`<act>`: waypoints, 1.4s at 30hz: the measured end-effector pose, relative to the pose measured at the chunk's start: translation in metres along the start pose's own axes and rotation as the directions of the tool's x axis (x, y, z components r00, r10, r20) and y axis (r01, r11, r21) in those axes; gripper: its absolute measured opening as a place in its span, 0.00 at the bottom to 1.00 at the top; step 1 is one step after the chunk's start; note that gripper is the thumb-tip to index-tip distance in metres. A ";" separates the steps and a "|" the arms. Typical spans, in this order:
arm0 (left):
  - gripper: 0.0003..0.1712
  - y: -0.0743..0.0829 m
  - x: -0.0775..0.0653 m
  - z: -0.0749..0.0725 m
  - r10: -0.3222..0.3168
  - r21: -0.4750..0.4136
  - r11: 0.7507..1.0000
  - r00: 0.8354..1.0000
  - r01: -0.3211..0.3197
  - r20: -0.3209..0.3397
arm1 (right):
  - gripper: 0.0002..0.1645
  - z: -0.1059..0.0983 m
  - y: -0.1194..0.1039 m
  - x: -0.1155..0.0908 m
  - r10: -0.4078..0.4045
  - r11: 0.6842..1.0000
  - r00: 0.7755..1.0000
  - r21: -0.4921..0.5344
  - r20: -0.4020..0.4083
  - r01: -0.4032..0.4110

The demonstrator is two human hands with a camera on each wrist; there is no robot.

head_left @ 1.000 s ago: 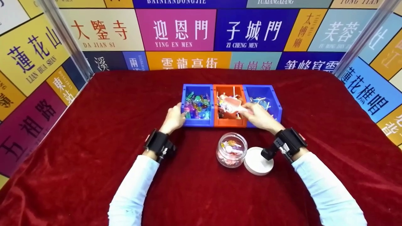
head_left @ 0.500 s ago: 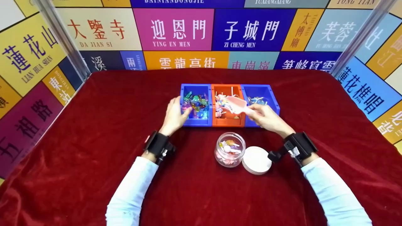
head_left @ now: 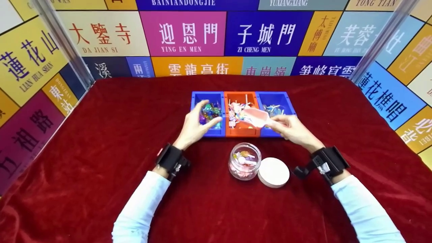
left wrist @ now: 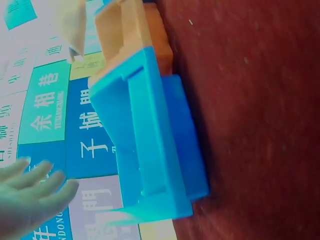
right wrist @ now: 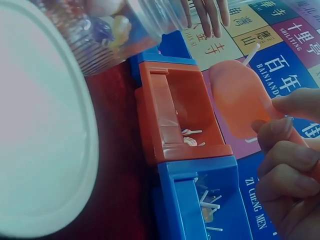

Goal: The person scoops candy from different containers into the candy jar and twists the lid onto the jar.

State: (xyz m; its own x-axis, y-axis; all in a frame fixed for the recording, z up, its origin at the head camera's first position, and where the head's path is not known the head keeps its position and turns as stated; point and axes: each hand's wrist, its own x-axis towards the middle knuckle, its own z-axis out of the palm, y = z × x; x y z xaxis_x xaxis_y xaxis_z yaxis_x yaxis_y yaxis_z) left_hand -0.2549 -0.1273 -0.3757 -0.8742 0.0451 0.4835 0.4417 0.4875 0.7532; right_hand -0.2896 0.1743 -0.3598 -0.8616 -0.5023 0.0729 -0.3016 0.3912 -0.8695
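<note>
My right hand pinches the handle of a pink scoop, which is held above the orange bin. In the right wrist view, a white stick pokes out beyond the scoop. Small stick candies lie in the orange bin. My left hand hovers over the left blue bin, fingers spread and holding nothing; that bin holds colourful clear gems. A clear jar partly filled with wrapped candies stands uncovered in front of the bins.
A white lid lies flat just right of the jar. The right blue bin holds more stick pieces. Red cloth covers the table, and panels with lettering rise behind it.
My left hand has let go of the left bin's side and risen over it, fingers spreading. The scoop has lifted and shifted slightly right with my right hand.
</note>
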 end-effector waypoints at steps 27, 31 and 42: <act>0.42 0.021 -0.022 0.024 0.076 -0.147 0.989 0.734 0.032 0.675 | 0.09 -0.003 -0.010 -0.055 -0.089 0.996 0.987 -0.004 0.131 0.090; 0.43 0.021 -0.024 0.028 0.090 -0.134 0.991 0.709 0.007 0.700 | 0.09 -0.002 -0.012 -0.060 -0.097 0.995 0.983 -0.023 0.158 0.102; 0.43 0.025 -0.026 0.033 0.076 -0.084 0.996 0.674 -0.021 0.734 | 0.10 -0.005 -0.015 -0.071 -0.103 0.989 0.979 -0.089 0.173 0.119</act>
State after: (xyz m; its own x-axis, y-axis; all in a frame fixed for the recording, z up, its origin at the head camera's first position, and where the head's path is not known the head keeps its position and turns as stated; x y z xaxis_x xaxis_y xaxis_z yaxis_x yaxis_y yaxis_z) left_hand -0.2276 -0.0876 -0.3847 -0.7039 0.7081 0.0559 0.4754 0.4111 0.7778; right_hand -0.2258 0.2076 -0.3497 -0.7422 -0.6659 0.0759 -0.4373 0.3954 -0.8077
